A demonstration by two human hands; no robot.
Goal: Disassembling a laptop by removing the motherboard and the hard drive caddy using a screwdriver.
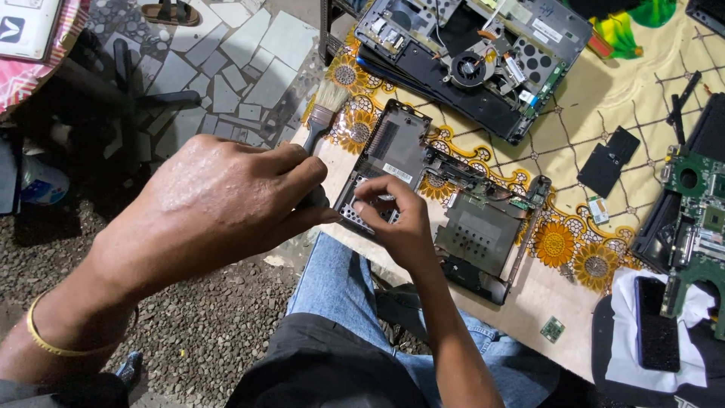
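My left hand (219,204) is raised close to the camera and grips the dark handle of a paint brush (323,109), whose pale bristles point away over the table edge. My right hand (396,219) rests on the near corner of an opened black laptop base (453,204), fingertips pressing on its vent grille. The base lies on a table covered with a yellow sunflower-patterned cloth (604,98). A gold bangle (41,336) circles my left wrist.
A second dismantled laptop chassis with a fan (476,57) lies at the far side. Green circuit boards (691,219) and a dark phone on white cloth (657,325) sit at the right. Small black covers (608,162) and a small chip (552,329) lie loose. Mosaic and gravel floor to the left.
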